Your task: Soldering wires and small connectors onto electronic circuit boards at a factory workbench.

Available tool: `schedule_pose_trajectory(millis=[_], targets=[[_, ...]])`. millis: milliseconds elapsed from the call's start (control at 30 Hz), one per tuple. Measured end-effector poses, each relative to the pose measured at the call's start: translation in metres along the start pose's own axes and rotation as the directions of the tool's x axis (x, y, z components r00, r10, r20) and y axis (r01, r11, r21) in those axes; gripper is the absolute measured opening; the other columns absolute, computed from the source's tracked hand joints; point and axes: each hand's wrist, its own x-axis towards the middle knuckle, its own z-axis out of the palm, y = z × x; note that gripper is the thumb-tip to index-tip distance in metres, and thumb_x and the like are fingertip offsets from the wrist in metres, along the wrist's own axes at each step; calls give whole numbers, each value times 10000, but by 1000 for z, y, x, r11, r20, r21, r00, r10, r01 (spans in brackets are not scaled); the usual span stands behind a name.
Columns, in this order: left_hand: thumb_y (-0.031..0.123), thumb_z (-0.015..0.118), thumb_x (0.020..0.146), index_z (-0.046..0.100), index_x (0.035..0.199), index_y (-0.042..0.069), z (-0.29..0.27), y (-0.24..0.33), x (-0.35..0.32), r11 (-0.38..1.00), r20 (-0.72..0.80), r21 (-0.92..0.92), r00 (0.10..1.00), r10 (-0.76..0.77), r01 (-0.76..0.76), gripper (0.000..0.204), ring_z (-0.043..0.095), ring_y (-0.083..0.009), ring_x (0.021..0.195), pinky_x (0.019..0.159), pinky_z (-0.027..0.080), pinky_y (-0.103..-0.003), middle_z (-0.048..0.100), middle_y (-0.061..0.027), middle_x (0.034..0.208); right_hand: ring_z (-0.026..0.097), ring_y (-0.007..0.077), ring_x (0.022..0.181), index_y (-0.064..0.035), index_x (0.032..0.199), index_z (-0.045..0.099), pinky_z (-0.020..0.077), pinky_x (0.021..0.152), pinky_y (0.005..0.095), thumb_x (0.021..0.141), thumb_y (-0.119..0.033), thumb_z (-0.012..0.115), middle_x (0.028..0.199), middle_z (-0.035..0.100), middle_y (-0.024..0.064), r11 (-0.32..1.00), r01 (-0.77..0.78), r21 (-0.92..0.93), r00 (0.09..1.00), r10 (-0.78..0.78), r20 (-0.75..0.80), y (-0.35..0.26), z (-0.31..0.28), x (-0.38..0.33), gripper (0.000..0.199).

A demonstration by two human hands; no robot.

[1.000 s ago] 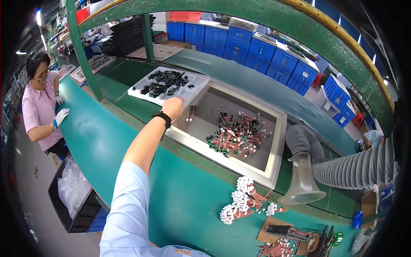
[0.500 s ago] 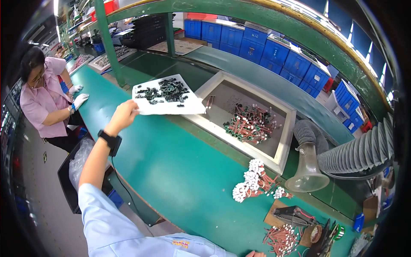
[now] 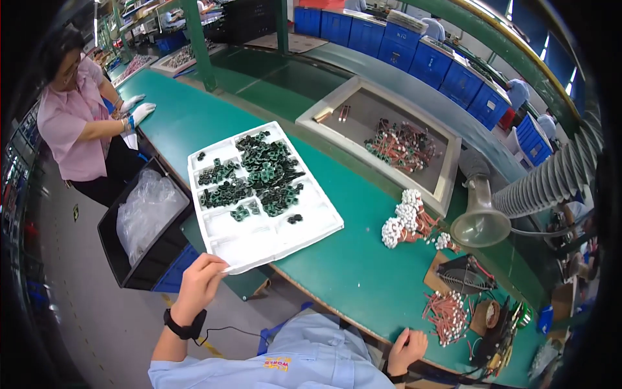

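My left hand [image 3: 199,284] grips the near corner of a white foam tray [image 3: 311,217] that holds several small dark green and black parts [image 3: 259,178]. The tray lies on the green workbench [image 3: 353,259], its near corner sticking out over the bench's front edge. My right hand [image 3: 407,347] rests on the front edge of the bench at the lower right, fingers loosely curled, holding nothing. A black wristband sits on my left wrist.
A sunken white-framed bin [image 3: 389,136] holds red-brown wired parts. White-tipped coils [image 3: 407,217] lie beside a grey extraction funnel [image 3: 479,220] with its ribbed hose. A black crate with a clear bag [image 3: 146,217] stands on the floor. A person in pink [image 3: 71,123] works at the left.
My left hand has pulled the white tray from the far side of the bench toward me, to the front edge. My right hand has come into view at the bench edge.
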Motion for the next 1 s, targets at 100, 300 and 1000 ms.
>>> schedule_pose_trajectory(millis=[100,300,1000], targets=[[-32,600,711,592,836,-10,5,11,-10,998,25,11,998,54,-55,127,576,-286,769,674,463,-316,565,-134,848,426,270,588,-56,639,457,301,555,368,774,-65,559,619,428,87,991,66,115,997,-63,-38,0,-2,2,169],[-34,567,733,619,824,7,-20,-73,9,984,-105,176,994,5,14,112,567,-300,818,718,461,-334,547,-156,964,424,270,584,-58,651,463,300,556,370,764,-79,580,613,426,81,979,103,176,993,-91,-71,6,-7,-11,164],[523,704,601,463,1205,-24,42,-76,243,857,110,344,890,-442,383,850,444,-363,1137,931,384,-409,429,-279,1229,412,239,517,-116,689,534,293,503,366,718,-177,612,575,392,41,954,272,122,953,-250,-172,37,15,-26,103]])
